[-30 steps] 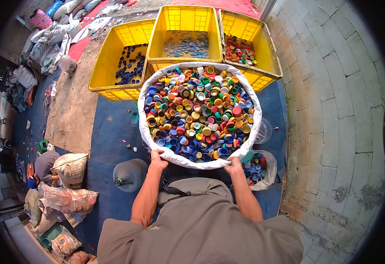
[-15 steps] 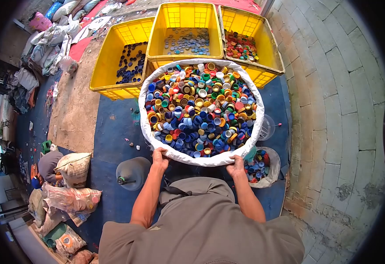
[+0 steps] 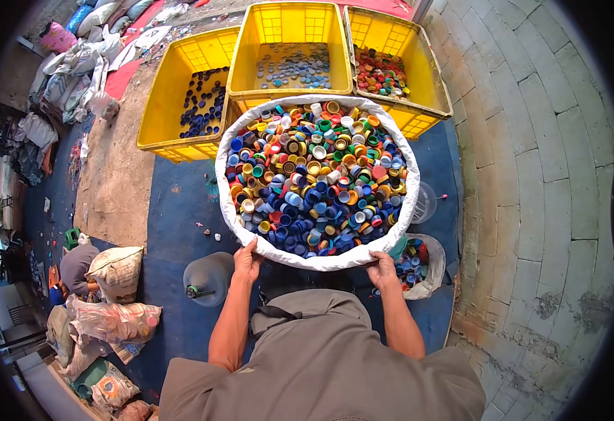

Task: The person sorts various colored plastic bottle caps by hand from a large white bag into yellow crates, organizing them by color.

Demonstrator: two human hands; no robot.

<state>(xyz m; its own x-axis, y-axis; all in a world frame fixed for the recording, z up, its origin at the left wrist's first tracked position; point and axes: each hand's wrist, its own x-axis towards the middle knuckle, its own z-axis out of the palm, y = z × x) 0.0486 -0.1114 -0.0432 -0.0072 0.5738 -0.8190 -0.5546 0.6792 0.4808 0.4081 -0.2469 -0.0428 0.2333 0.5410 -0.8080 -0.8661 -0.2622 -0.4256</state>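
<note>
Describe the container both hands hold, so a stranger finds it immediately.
Find three yellow crates. Nearer the camera, the left hand and right hand hold the round white-rimmed container. Its wide, crowded heap of multicoloured caps sets it apart.

One head-worn camera, facing forward and steeply down. Wide lens: circular black edge, straight lines bowed. Closest in, bottom centre: wearer's grey-brown shirt (image 3: 335, 358), seen from above. Mid-range, centre: white-rimmed container (image 3: 314, 262), looked into through its open top. Farther, upper frame: yellow crates (image 3: 286, 27), tilted view into their interiors. Right side bounded by block wall (image 3: 524, 182); left takes in floor (image 3: 174, 210) and stuffed sacks (image 3: 116, 274).
</note>
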